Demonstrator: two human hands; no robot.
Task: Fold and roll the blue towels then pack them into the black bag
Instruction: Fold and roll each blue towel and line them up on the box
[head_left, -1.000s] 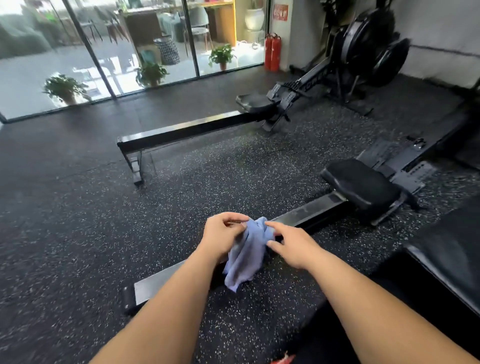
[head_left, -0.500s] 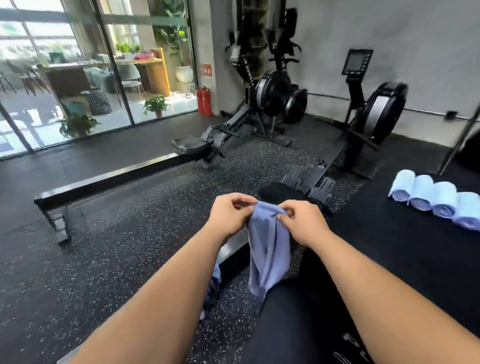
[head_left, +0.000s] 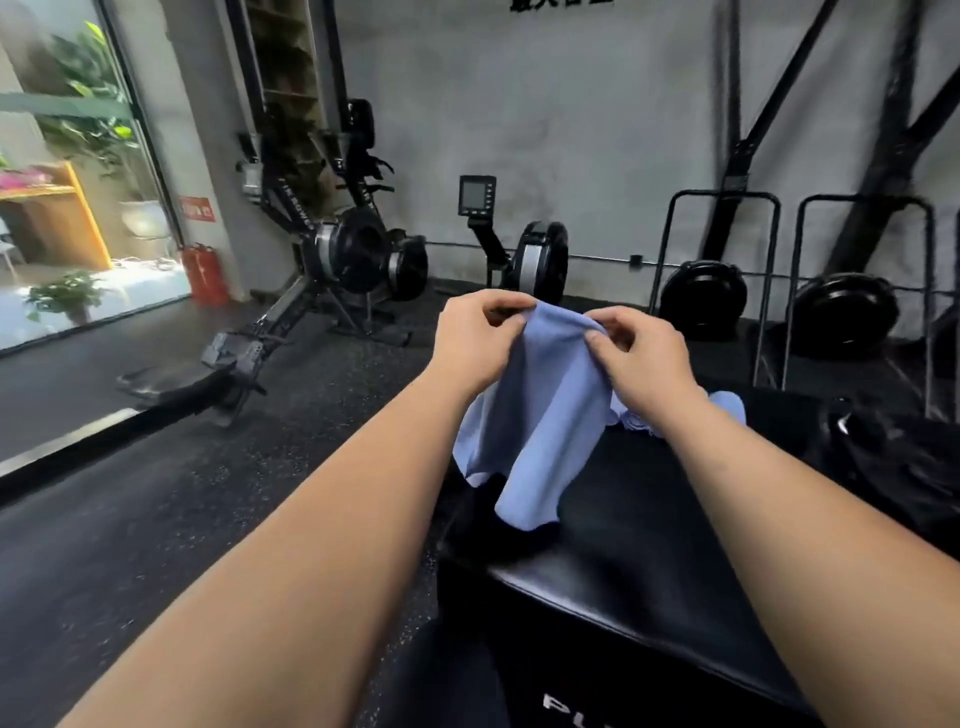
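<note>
A blue towel hangs from both of my hands above the near end of a black padded box. My left hand pinches its top edge on the left, and my right hand pinches the top edge on the right. Loose folds of the cloth droop down to the box top. Behind my right wrist, rolled blue towels lie on the box, mostly hidden. A black bag sits on the box at the far right, blurred.
Rowing machines stand on the speckled rubber floor to the left and ahead. Black metal frames with round fans line the grey back wall. A red fire extinguisher stands by the glass wall on the left.
The view has swung to the right, from the floor and rower rail to the black box. Both hands have carried the towel up over the box, still holding its top edge.
</note>
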